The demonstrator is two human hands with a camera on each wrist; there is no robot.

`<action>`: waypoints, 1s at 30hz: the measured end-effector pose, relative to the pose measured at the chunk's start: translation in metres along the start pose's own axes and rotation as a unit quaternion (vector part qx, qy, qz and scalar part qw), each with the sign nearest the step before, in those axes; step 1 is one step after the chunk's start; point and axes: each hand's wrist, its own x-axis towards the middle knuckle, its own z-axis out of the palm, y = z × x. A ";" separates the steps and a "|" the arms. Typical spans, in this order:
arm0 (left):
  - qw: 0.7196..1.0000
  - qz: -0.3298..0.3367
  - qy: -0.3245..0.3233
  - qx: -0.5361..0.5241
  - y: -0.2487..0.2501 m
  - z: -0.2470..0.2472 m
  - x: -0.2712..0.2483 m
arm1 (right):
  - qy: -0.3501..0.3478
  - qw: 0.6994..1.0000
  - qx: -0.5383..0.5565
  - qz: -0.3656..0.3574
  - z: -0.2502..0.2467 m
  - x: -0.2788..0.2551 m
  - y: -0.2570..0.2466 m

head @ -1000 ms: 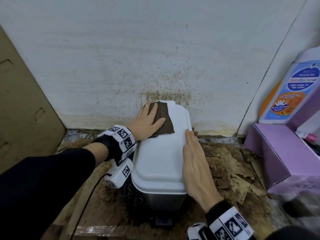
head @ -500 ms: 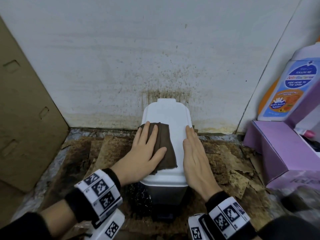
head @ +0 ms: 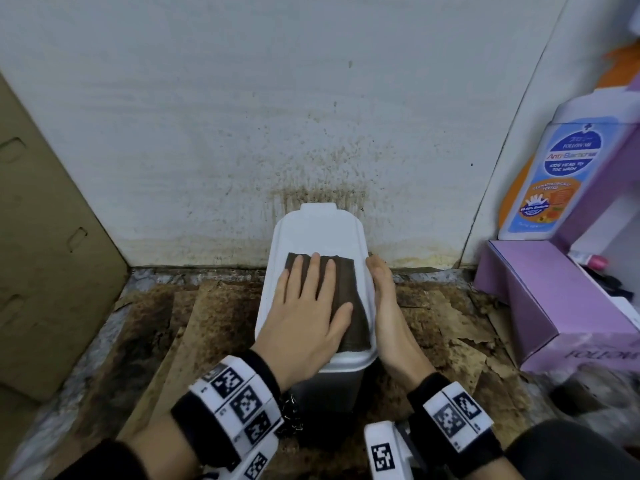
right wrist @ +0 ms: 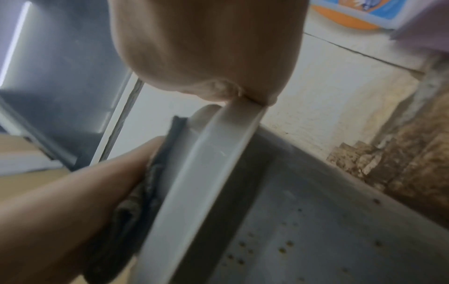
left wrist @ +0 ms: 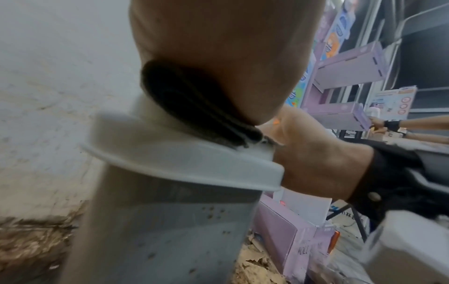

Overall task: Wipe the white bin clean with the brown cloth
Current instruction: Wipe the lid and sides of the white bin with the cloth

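The left hand (head: 308, 320) lies flat, fingers straight and slightly spread, pressing the brown cloth (head: 349, 306) onto the lid of the white bin (head: 322, 230). The folded cloth covers the near right part of the lid and reaches close to its front edge. The right hand (head: 388, 317) is flat too, fingers together, set edge-on against the lid's right rim. The bin stands against a stained white wall (head: 242, 116), on a floor of torn brown cardboard (head: 214, 317). Off to the right sit a purple box (head: 540, 299) and a blue-labelled bottle (head: 561, 174).
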 end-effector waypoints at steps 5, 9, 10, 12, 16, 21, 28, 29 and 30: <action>1.000 -0.001 -0.001 -0.016 0.032 0.005 0.014 | -0.004 0.997 0.079 -0.008 -0.012 0.002 0.001; 0.974 -0.012 -0.032 -0.225 0.027 -0.011 0.022 | 0.014 0.999 0.042 -0.013 -0.016 0.003 -0.008; 0.955 -0.020 -0.014 -0.297 0.021 -0.015 0.019 | 0.023 1.000 0.012 -0.016 -0.016 0.003 -0.009; 0.926 -0.031 0.053 -0.371 0.007 -0.020 0.010 | 0.045 0.991 -0.106 -0.068 -0.013 0.000 -0.015; 0.933 -0.035 0.154 -0.323 -0.021 -0.015 -0.005 | 0.047 0.926 -0.300 -0.225 0.008 -0.012 -0.029; 0.966 0.021 0.130 -0.222 -0.040 0.008 -0.013 | 0.020 0.826 -0.513 -0.233 0.038 -0.018 -0.011; 0.989 0.056 0.119 -0.064 -0.052 0.012 -0.017 | 0.053 0.826 -0.520 -0.212 0.024 -0.025 -0.002; 0.990 0.052 0.120 -0.054 -0.052 0.012 -0.017 | 0.054 0.845 -0.493 -0.198 0.019 -0.025 0.000; 0.990 0.047 0.119 -0.056 -0.052 0.011 -0.017 | 0.051 0.873 -0.450 -0.178 0.013 -0.025 0.003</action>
